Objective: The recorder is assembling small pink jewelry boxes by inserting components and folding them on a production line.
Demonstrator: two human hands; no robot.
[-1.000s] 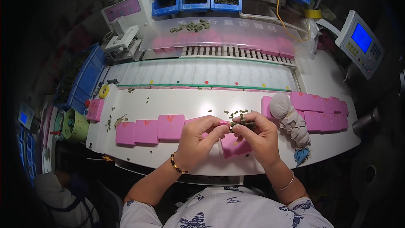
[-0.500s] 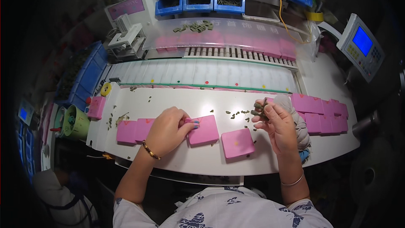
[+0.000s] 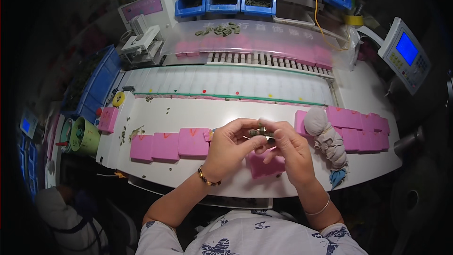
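In front of me, above the table, my left hand [image 3: 227,147] and my right hand [image 3: 293,157] meet. Several small dark green pieces [image 3: 262,133] sit between their fingertips, and both hands are closed in a pinch on them. My fingers cover part of the pieces, so their exact shape cannot be made out. Below my hands lies a pink block [image 3: 265,169], partly covered by them. Left of my left hand stands a row of pink blocks [image 3: 193,142] with red marks on their top edges. A tied grey-white cloth bag [image 3: 317,122] rests beyond my right hand.
More pink blocks [image 3: 351,119] are stacked at the right. Behind the table runs a white slatted conveyor [image 3: 226,81] with a green edge. A control panel [image 3: 406,49] stands at the right, blue bins [image 3: 257,1] at the back, a green bucket [image 3: 86,137] at the left.
My left hand has left the pink block and moved right to the green pieces. My right hand has come left and lower. That block now appears farther left in the row.
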